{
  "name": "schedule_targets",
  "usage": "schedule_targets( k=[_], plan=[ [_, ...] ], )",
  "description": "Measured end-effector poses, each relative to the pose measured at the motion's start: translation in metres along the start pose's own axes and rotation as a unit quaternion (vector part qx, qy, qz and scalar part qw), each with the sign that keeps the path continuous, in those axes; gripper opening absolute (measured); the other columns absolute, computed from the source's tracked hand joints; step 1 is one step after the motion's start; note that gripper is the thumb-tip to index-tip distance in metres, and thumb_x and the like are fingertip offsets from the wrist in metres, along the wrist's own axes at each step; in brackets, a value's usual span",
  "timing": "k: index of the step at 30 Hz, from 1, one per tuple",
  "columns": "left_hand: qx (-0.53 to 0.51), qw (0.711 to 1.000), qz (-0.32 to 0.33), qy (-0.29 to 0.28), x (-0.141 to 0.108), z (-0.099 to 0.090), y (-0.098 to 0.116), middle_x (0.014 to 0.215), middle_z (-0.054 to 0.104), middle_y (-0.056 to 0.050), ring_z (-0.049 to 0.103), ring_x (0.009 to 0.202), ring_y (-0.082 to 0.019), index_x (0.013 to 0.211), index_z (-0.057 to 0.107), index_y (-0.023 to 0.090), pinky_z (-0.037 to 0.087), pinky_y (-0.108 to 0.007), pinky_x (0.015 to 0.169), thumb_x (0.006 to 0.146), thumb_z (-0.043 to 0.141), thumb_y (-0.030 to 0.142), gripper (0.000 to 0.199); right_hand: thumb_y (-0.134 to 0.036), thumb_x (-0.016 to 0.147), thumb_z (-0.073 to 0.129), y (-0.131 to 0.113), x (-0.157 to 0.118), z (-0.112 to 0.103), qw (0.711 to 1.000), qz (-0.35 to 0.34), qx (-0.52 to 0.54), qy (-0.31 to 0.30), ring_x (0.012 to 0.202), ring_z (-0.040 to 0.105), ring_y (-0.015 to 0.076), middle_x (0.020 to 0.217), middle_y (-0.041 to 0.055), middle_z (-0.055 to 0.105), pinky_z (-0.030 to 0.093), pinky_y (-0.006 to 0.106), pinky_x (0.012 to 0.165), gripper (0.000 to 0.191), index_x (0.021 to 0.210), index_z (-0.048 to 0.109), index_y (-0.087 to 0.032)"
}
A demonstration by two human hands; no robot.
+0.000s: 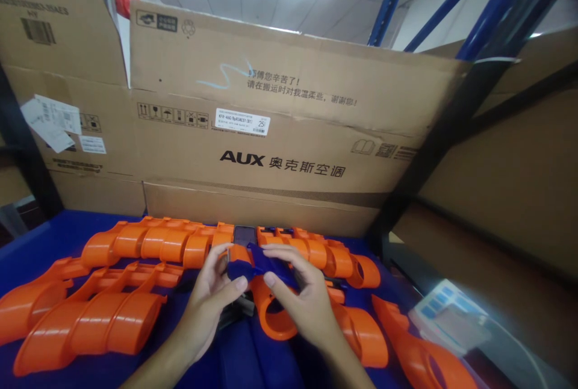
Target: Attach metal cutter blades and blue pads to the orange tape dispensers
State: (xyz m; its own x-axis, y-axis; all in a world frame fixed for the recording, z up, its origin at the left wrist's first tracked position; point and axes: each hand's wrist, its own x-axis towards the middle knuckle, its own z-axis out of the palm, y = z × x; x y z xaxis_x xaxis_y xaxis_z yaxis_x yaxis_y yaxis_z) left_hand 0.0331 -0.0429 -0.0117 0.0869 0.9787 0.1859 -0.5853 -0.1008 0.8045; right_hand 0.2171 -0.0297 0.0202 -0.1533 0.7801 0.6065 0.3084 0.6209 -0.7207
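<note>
Pinching a small dark-blue plastic piece (259,265) together, the left hand (212,301) and right hand (302,304) press it onto one glossy orange moulded plastic shell (271,311). From nine to three o'clock, more orange shells (112,317) lie bare on the blue-covered bench (253,359); cardboard cartons (289,136) stand at twelve.

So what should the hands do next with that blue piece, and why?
Probably press the blue piece down onto the orange part beneath it. Both the left hand and the right hand pinch it right over that part, but whether it is seated yet cannot be told, so a gentle push looks likely.
</note>
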Motion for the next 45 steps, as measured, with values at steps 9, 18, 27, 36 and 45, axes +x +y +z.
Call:
schedule_targets(
  k=[9, 18, 27, 36, 45],
  plan=[
    [-0.019, 0.999, 0.046, -0.012, 0.000, -0.001, 0.001, 0.126, 0.068, -0.005, 0.066, 0.114, -0.026, 0.127, 0.063, 0.031, 0.054, -0.036, 0.097, 0.075, 0.085, 0.021, 0.058, -0.032, 0.090, 0.071, 0.000, -0.005, -0.001, 1.000, 0.005, 0.000, -0.013, 0.123, 0.064, 0.0280, 0.132, 0.0085, 0.068, 0.050, 0.045, 0.108, 0.042, 0.130, 0.062, -0.027],
    [-0.015, 0.996, 0.084, -0.020, -0.003, -0.016, -0.005, 0.140, 0.063, -0.007, 0.058, 0.130, -0.035, 0.136, 0.059, 0.034, 0.051, -0.042, 0.104, 0.071, 0.085, 0.023, 0.071, -0.038, 0.086, 0.074, -0.004, -0.004, -0.004, 0.994, -0.075, -0.074, -0.039, 0.120, 0.065, 0.0319, 0.132, 0.0112, 0.068, 0.052, 0.048, 0.105, 0.056, 0.138, 0.057, -0.027],
    [0.003, 0.995, 0.092, -0.038, -0.010, -0.007, -0.002, 0.144, 0.060, -0.011, 0.052, 0.136, -0.041, 0.139, 0.055, 0.031, 0.047, -0.047, 0.107, 0.069, 0.087, 0.035, 0.077, -0.043, 0.073, 0.089, 0.003, -0.010, -0.004, 0.957, -0.225, -0.184, 0.004, 0.107, 0.069, 0.0320, 0.121, 0.0126, 0.070, 0.059, 0.046, 0.091, 0.084, 0.146, 0.050, -0.028],
    [0.133, 0.983, 0.117, 0.047, -0.014, 0.008, 0.013, 0.132, 0.065, -0.007, 0.060, 0.127, -0.033, 0.121, 0.057, 0.031, 0.045, -0.044, 0.108, 0.080, 0.081, 0.027, 0.047, -0.040, 0.079, 0.086, 0.015, -0.011, 0.000, 0.905, -0.310, -0.289, 0.038, 0.106, 0.069, 0.0323, 0.120, 0.0130, 0.068, 0.058, 0.051, 0.088, 0.077, 0.147, 0.051, -0.033],
    [0.141, 0.982, 0.097, 0.078, -0.015, 0.006, 0.015, 0.120, 0.067, -0.006, 0.066, 0.112, -0.032, 0.116, 0.060, 0.029, 0.048, -0.044, 0.102, 0.077, 0.083, 0.026, 0.045, -0.039, 0.079, 0.085, 0.016, -0.012, 0.004, 0.907, -0.307, -0.285, 0.039, 0.104, 0.070, 0.0321, 0.119, 0.0130, 0.069, 0.058, 0.049, 0.087, 0.075, 0.146, 0.052, -0.032]
  ],
)
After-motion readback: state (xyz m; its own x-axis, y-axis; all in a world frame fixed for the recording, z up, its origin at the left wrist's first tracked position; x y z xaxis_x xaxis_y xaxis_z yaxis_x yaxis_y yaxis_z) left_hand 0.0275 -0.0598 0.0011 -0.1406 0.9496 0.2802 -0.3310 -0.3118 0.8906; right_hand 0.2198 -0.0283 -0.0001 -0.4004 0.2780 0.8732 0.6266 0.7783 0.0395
